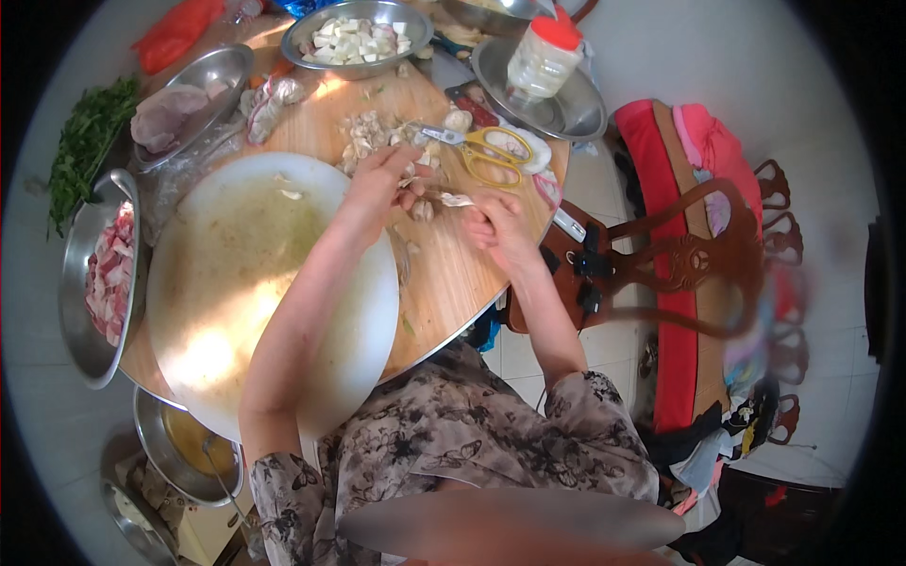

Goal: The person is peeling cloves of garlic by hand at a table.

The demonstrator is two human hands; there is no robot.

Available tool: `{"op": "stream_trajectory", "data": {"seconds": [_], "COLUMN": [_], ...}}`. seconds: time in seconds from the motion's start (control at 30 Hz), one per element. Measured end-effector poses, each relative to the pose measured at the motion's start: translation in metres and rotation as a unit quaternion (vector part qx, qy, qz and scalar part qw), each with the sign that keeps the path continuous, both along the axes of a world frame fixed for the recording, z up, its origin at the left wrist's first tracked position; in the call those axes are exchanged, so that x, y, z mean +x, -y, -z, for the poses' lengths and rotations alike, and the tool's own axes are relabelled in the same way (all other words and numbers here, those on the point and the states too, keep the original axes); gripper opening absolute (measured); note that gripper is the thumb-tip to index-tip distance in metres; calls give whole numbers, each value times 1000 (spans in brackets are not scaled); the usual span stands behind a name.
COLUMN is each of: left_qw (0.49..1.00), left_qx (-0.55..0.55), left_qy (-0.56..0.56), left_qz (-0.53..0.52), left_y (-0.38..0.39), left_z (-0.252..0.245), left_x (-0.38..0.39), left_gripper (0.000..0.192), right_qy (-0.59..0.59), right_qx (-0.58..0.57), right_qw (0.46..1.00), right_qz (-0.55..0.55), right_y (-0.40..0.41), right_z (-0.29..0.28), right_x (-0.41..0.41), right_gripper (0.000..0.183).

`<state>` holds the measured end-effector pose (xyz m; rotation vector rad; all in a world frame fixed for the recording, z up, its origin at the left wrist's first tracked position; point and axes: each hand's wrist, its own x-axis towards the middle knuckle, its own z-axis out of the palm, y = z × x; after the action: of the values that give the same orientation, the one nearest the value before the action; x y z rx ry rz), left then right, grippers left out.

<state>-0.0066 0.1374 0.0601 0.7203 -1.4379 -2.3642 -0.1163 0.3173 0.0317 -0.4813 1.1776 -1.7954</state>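
My left hand (386, 177) has its fingertips closed on a garlic clove (408, 178) above the wooden table. A strip of pale garlic skin (456, 200) is pinched in my right hand (497, 221), and it stretches toward the left fingers. Beyond the hands lies a heap of garlic cloves and peelings (369, 134). Scissors with yellow handles (488, 161) rest to the right of that heap. My left forearm crosses over a big round white cutting board (219, 255), where a few pale slivers (290, 194) lie near the far edge.
A steel bowl of white cubes (357, 42) stands at the back. Leftward are a bowl of raw meat (110, 276), a bowl with a pale meat piece (170, 113) and leafy greens (92, 134). A red-lidded jar (543, 64) sits in a basin (591, 117). A wooden chair (679, 262) stands at right.
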Motion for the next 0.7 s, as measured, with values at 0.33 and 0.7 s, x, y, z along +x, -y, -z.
{"op": "stream_trajectory", "data": {"seconds": [0.33, 0.7], "left_qw": [949, 809], "left_qx": [-300, -574], "left_qy": [86, 118], "left_qz": [45, -30], "left_y": [6, 6], "left_z": [15, 15], "left_x": [2, 5], "left_gripper": [40, 25], "right_qy": [-197, -466], "right_qx": [193, 596], "right_qw": [928, 566], "right_qz": [-251, -326], "right_y": [-119, -132], "right_z": [7, 210], "right_x": [-20, 40], "right_gripper": [28, 62]}}
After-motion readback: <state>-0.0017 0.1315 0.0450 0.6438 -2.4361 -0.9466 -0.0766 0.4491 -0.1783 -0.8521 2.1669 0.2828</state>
